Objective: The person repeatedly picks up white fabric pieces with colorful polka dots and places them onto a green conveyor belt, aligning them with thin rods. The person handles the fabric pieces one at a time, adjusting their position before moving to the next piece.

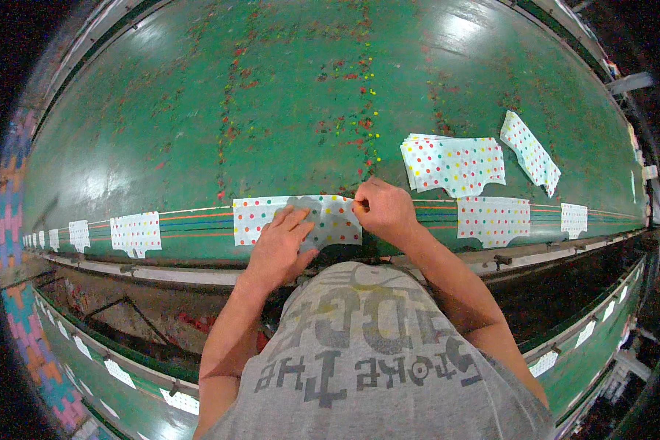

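Note:
A white fabric piece (251, 214) with coloured polka dots lies along the near edge of the green table. My left hand (280, 238) rests on it, palm down with the fingers stretched out. At the piece's far right corner, my right hand (381, 209) is closed, with the thumb and curled fingers pinching the fabric edge. The fingertips of that hand are partly hidden. Shadow covers the middle of the cloth between my hands. To the right, a small stack of similar dotted pieces (455, 163) sits within reach.
One dotted piece (532, 154) lies slanted beyond the stack. More dotted pieces, such as this one (136, 233) and another (493, 220), lie spaced along coloured lines on the green table (293, 95). A metal rail (176, 274) borders the near edge. Behind me runs another green table (143, 411).

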Demonstrator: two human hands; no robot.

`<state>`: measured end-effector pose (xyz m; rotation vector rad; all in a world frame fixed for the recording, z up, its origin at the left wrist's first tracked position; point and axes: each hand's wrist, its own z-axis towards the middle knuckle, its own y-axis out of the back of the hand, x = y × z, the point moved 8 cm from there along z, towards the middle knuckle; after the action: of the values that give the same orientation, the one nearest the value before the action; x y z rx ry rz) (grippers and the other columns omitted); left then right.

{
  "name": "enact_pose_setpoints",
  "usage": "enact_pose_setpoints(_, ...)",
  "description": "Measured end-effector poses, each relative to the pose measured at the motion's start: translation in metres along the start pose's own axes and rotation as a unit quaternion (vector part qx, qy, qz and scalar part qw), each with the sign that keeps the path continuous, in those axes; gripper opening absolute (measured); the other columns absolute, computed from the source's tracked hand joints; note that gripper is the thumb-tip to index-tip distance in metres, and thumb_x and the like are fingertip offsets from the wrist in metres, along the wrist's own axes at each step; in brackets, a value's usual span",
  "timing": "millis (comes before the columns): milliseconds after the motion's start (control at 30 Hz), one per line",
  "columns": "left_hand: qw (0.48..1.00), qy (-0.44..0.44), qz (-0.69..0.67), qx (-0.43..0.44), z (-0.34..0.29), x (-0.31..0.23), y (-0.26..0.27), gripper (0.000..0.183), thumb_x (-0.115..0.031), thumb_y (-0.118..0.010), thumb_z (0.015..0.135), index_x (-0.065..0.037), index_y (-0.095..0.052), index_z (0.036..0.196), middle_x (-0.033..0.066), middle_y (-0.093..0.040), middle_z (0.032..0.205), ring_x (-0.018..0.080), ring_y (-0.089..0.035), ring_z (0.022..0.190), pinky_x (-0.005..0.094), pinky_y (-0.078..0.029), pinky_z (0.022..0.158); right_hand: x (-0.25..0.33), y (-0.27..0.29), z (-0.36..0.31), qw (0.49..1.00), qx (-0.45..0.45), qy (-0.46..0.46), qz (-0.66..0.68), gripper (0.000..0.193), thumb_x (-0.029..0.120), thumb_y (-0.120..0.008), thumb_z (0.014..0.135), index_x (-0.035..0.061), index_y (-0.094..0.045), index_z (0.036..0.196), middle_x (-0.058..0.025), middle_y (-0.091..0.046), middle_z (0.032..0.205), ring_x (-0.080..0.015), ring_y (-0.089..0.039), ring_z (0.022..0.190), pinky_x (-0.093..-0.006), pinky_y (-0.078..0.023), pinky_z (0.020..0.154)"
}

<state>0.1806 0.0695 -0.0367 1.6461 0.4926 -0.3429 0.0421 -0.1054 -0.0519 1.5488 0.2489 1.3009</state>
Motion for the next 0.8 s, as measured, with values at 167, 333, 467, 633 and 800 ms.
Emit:
enact_pose_setpoints(167, 1.000, -0.009, 0.016, -0.002, -0.002, 0.001, 0.000, 0.062, -0.023, -0.092, 0.084, -0.005, -0.067, 0.137, 0.0162, -0.058, 0.158, 0.0456, -0.052, 0.150, 0.0585, -0.052, 0.116, 0.010, -0.008, 0.000, 0.996, 0.056, 0.044, 0.047, 0.016, 0.024, -0.075, 0.090, 0.0093, -0.070, 0.086, -0.0154, -0.072, 0.092, -0.0401, -0.074, 0.086, -0.0521, -0.060, 0.072)
enact_pose_setpoints(333, 1.000, -0.016, 0.022, -0.004, -0.002, 0.002, -0.003, 0.061, -0.023, -0.092, 0.083, -0.004, -0.067, 0.136, 0.0167, -0.058, 0.158, 0.0460, -0.051, 0.150, 0.0585, -0.051, 0.117, 0.031, -0.016, -0.017, 0.977, 0.099, 0.131, 0.137, 0.011, 0.014, -0.080, 0.086, 0.0094, -0.071, 0.091, -0.0121, -0.072, 0.089, -0.0364, -0.073, 0.079, -0.0462, -0.059, 0.069)
enact_pose_setpoints(467, 1.000, -0.020, 0.019, -0.011, -0.004, 0.002, -0.004, 0.061, -0.021, -0.092, 0.083, -0.004, -0.067, 0.137, 0.0171, -0.057, 0.158, 0.0462, -0.050, 0.151, 0.0582, -0.050, 0.119, -0.005, -0.016, -0.006, 0.998, 0.038, -0.024, 0.044, 0.013, 0.018, -0.080, 0.086, 0.0098, -0.073, 0.094, -0.0131, -0.075, 0.090, -0.0387, -0.075, 0.081, -0.0494, -0.060, 0.072)
enact_pose_setpoints(633, 1.000, -0.019, 0.012, -0.007, -0.003, 0.001, -0.004, 0.062, -0.020, -0.092, 0.083, -0.004, -0.067, 0.137, 0.0173, -0.057, 0.159, 0.0465, -0.050, 0.151, 0.0576, -0.049, 0.119, -0.028, -0.017, 0.001, 0.990, 0.038, -0.120, 0.068, 0.020, 0.026, -0.078, 0.086, 0.0112, -0.075, 0.098, -0.0134, -0.080, 0.091, -0.0405, -0.077, 0.084, -0.0545, -0.062, 0.077)
enact_pose_setpoints(800, 1.000, -0.016, 0.015, -0.009, -0.005, -0.001, -0.002, 0.060, -0.019, -0.092, 0.083, -0.003, -0.068, 0.137, 0.0173, -0.056, 0.160, 0.0465, -0.050, 0.152, 0.0576, -0.050, 0.119, -0.027, -0.018, 0.000, 0.985, 0.037, -0.145, 0.083, 0.022, 0.029, -0.079, 0.087, 0.0119, -0.075, 0.101, -0.0142, -0.080, 0.094, -0.0394, -0.078, 0.086, -0.0537, -0.062, 0.077)
